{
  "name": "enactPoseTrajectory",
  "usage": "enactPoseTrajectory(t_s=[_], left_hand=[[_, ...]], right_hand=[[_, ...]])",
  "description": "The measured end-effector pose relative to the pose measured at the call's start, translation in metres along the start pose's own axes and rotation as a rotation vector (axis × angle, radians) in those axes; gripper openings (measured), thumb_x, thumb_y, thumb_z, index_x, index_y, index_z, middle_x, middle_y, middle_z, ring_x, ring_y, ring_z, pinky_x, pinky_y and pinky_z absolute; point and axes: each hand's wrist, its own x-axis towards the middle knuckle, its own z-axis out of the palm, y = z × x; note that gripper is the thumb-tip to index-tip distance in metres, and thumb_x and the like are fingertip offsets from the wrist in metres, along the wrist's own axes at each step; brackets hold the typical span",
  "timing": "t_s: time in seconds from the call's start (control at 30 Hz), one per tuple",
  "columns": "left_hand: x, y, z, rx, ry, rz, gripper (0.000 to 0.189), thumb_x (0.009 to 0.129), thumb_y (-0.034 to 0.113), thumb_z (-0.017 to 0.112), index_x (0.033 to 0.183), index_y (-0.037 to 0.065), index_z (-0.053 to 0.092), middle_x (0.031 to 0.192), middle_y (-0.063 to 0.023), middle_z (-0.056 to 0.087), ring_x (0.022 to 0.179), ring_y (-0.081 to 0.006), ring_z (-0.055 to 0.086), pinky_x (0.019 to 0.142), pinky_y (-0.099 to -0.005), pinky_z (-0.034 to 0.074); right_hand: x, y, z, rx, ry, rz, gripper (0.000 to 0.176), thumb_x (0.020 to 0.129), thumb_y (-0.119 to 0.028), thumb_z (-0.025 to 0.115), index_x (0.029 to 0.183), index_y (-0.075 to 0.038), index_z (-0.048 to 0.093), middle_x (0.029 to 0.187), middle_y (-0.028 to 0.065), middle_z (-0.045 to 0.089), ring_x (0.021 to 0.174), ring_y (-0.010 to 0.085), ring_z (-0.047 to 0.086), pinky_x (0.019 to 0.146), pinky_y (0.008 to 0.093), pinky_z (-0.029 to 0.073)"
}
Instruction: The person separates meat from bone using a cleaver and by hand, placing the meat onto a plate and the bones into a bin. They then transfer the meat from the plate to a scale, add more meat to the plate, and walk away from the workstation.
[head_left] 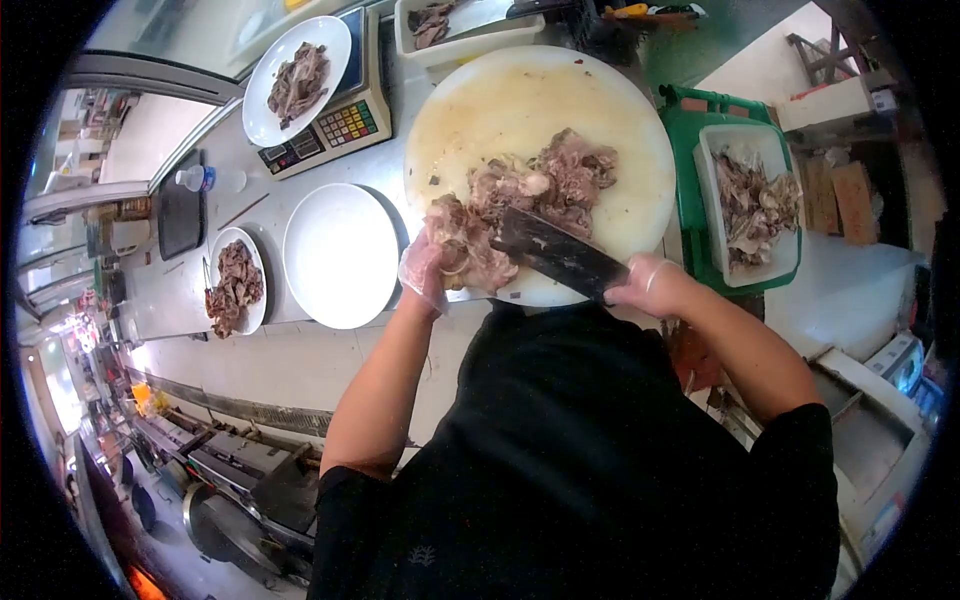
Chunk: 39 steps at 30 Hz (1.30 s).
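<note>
A heap of cooked meat lies on the round white cutting board. My right hand, in a clear glove, is closed around the handle end of a dark, wide-bladed cleaver. The blade lies slanted against the near side of the meat, its tip pointing left. At the board's left near edge, my left hand, also in a clear glove, grips the end of the heap. Its fingertips are partly hidden by the meat.
Left of the board are an empty white plate, a plate of sliced meat, and a digital scale bearing another plate. A white tub of meat sits on a green bin at right. A tray stands behind.
</note>
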Motion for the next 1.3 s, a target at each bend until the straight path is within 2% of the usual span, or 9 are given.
enactPoseTrajectory(t_s=[0.3,0.37,0.5,0.6,0.73,0.8,0.87,0.93,1.3], left_hand=[[-0.010,0.008,0.002,0.115,0.199,-0.113,0.060,0.084,0.017,0.047,0.143,0.004,0.043,0.124,-0.0109,0.059,0.108,-0.0217,0.062,0.090,-0.0314,0.052],[-0.016,-0.004,-0.019,0.006,0.038,0.085,0.062,0.083,0.019,0.047,0.142,0.002,0.043,0.127,-0.0112,0.058,0.112,-0.0214,0.060,0.093,-0.0322,0.050],[-0.027,0.006,-0.045,-0.130,-0.004,-0.173,0.070,0.079,0.026,0.053,0.143,0.000,0.041,0.134,-0.0139,0.056,0.119,-0.0252,0.057,0.100,-0.0368,0.048],[-0.030,0.005,-0.049,-0.588,-0.181,-0.134,0.078,0.075,0.032,0.060,0.144,0.001,0.041,0.136,-0.0173,0.054,0.120,-0.0304,0.056,0.103,-0.0428,0.047],[-0.030,0.021,-0.032,-0.637,-0.171,-0.058,0.085,0.079,0.050,0.067,0.143,0.002,0.040,0.136,-0.0238,0.049,0.115,-0.0370,0.057,0.094,-0.0493,0.052],[-0.031,0.033,-0.024,-0.719,-0.494,0.012,0.092,0.080,0.058,0.066,0.147,0.003,0.035,0.139,-0.0259,0.045,0.123,-0.0376,0.052,0.101,-0.0503,0.048],[-0.035,0.041,-0.016,-0.737,-0.454,0.139,0.084,0.085,0.058,0.060,0.144,0.001,0.039,0.138,-0.0263,0.046,0.123,-0.0377,0.051,0.104,-0.0499,0.045],[-0.033,0.047,-0.027,-0.944,-0.145,-0.276,0.075,0.090,0.056,0.053,0.138,-0.001,0.045,0.134,-0.0246,0.049,0.124,-0.0373,0.048,0.104,-0.0491,0.045],[-0.033,0.059,-0.021,-0.925,-0.207,-0.294,0.072,0.092,0.056,0.046,0.129,-0.006,0.050,0.125,-0.0256,0.054,0.112,-0.0400,0.056,0.097,-0.0482,0.050]], right_hand=[[0.000,-0.009,0.032,-0.101,0.135,0.053,0.040,0.087,-0.036,0.067,0.092,0.003,0.069,0.087,0.0254,0.068,0.082,0.0399,0.067,0.076,0.0470,0.054],[0.001,-0.008,0.033,-0.071,0.089,0.085,0.040,0.088,-0.037,0.067,0.092,0.003,0.069,0.088,0.0247,0.068,0.083,0.0400,0.067,0.077,0.0469,0.054],[0.000,-0.013,0.032,0.005,0.064,0.057,0.041,0.088,-0.038,0.066,0.091,0.002,0.068,0.091,0.0246,0.068,0.086,0.0398,0.067,0.078,0.0469,0.053],[0.000,-0.016,0.030,0.007,0.085,0.042,0.042,0.088,-0.039,0.065,0.091,0.002,0.068,0.091,0.0250,0.068,0.086,0.0398,0.067,0.079,0.0469,0.053],[-0.001,-0.020,0.023,0.021,0.048,-0.003,0.042,0.091,-0.040,0.060,0.095,0.002,0.067,0.092,0.0251,0.068,0.087,0.0402,0.067,0.081,0.0472,0.053],[0.001,-0.024,0.023,-0.082,0.056,-0.027,0.040,0.092,-0.038,0.058,0.096,0.001,0.067,0.093,0.0250,0.068,0.088,0.0403,0.066,0.081,0.0477,0.053],[0.000,-0.032,0.021,-0.185,0.067,-0.041,0.038,0.093,-0.036,0.056,0.098,0.000,0.067,0.093,0.0249,0.068,0.089,0.0404,0.066,0.082,0.0481,0.053],[-0.003,-0.042,0.017,-0.180,0.094,-0.031,0.033,0.094,-0.030,0.054,0.100,-0.001,0.067,0.095,0.0244,0.068,0.090,0.0405,0.066,0.082,0.0491,0.053],[0.041,-0.048,-0.009,-0.241,0.397,0.058,0.028,0.095,-0.026,0.053,0.100,-0.002,0.065,0.094,0.0236,0.069,0.090,0.0406,0.067,0.082,0.0497,0.053]])
